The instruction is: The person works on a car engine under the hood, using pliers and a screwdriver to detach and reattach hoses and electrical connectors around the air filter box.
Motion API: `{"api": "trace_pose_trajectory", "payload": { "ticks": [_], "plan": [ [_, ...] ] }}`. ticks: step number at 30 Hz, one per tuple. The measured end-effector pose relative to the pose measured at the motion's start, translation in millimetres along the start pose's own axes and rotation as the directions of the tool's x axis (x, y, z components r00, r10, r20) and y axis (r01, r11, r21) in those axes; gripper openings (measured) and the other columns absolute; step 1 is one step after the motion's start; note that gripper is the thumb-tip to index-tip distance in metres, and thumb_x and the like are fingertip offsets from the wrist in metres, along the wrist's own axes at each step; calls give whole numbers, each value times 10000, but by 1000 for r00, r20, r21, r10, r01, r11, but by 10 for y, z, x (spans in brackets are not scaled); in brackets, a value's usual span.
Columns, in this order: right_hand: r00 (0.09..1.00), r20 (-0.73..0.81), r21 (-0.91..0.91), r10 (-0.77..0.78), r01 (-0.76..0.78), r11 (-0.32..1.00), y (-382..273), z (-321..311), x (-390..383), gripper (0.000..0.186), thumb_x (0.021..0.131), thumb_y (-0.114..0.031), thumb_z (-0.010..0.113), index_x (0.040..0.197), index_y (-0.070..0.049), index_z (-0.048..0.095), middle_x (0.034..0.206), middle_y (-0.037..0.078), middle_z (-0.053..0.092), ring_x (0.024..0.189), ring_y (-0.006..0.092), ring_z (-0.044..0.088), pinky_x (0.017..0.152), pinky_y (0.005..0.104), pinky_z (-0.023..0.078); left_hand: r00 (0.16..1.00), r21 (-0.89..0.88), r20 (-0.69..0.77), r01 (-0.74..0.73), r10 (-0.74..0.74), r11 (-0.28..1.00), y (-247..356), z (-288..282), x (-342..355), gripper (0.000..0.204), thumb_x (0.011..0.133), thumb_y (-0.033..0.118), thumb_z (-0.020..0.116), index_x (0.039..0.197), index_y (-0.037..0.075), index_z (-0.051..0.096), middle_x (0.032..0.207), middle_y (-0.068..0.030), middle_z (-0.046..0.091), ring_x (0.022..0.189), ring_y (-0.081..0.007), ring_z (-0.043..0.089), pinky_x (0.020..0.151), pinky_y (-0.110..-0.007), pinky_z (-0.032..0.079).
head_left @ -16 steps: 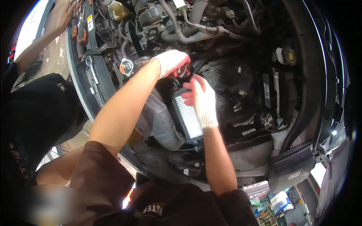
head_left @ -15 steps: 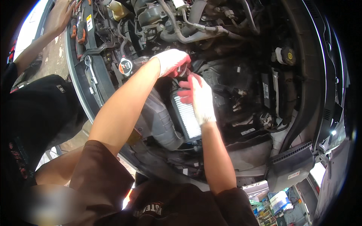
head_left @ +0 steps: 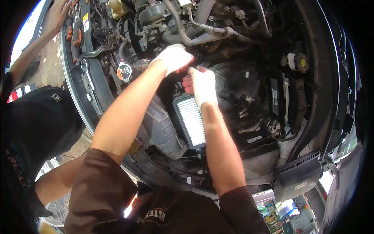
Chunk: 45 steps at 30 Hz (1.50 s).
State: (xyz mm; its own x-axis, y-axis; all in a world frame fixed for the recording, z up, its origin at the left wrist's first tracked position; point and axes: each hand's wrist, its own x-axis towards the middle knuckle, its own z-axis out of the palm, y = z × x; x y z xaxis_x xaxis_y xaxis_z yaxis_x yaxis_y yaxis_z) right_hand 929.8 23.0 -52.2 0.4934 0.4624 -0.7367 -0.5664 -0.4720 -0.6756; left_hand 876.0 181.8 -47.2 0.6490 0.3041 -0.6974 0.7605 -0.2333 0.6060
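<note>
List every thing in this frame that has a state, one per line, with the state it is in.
White pleated air filter: exposed, seated in its housing.
Left gloved hand: fingers curled at the filter's far end.
Right gloved hand: resting on the filter's far end.
Round radiator cap: on.
Yellow reservoir cap: on.

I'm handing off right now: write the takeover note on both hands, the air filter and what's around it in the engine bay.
Left hand: white glove, reaching across to the far end of the air filter, fingers curled; what they grip is hidden.
Right hand: white glove, resting on the filter's far end, red fingertips up against the left hand.
Filter: white pleated panel sits exposed in its black housing, no cover over it.
Done: filter seated in the open box, as far as shows.
Left: cover not on.
Nearby: radiator cap to the left; another person's hand on the car's edge, top left.
</note>
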Motion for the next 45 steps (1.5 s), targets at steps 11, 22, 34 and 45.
{"api": "trace_pose_trajectory", "payload": {
  "ticks": [11, 22, 34, 45],
  "plan": [
    [984, -125, -104, -127, 114, 988, 67, 53, 207, 229, 956, -119, 591, 958, 87, 690, 813, 206, 730, 580, 299, 723, 518, 373, 590, 910, 289, -359, -102, 207, 952, -74, 341, 104, 491, 1119, 363, 487, 1047, -55, 736, 1090, -313, 736, 1090, -464, 707, 980, -532, 554],
    [915, -292, -326, -278, 178, 928, 482, 68, 672, 317, 926, -126, 632, 1148, 93, 688, 1073, 333, 749, 1023, 458, 741, 950, 459, 582, 875, 419, -396, -97, 278, 903, -251, 475, 445, 433, 1130, 317, 493, 1042, -28, 739, 1024, -271, 745, 977, -444, 732, 876, -538, 580],
    [909, -286, -323, -303, 206, 924, 471, 152, 685, 233, 890, -145, 643, 977, 67, 680, 967, 320, 747, 939, 469, 743, 901, 474, 592, 771, 630, -478, -34, 422, 776, -420, 490, 511, 504, 1112, 368, 479, 979, -19, 772, 1024, -261, 780, 974, -411, 771, 892, -515, 607],
    [941, -229, -310, -249, 172, 935, 505, 126, 760, 256, 920, -129, 586, 1004, 97, 674, 1054, 345, 743, 996, 481, 739, 927, 477, 586, 862, 621, -323, -119, 391, 775, -291, 366, 452, 459, 1117, 308, 433, 1088, -2, 771, 1053, -236, 796, 976, -414, 780, 925, -511, 615]
  ]
}}
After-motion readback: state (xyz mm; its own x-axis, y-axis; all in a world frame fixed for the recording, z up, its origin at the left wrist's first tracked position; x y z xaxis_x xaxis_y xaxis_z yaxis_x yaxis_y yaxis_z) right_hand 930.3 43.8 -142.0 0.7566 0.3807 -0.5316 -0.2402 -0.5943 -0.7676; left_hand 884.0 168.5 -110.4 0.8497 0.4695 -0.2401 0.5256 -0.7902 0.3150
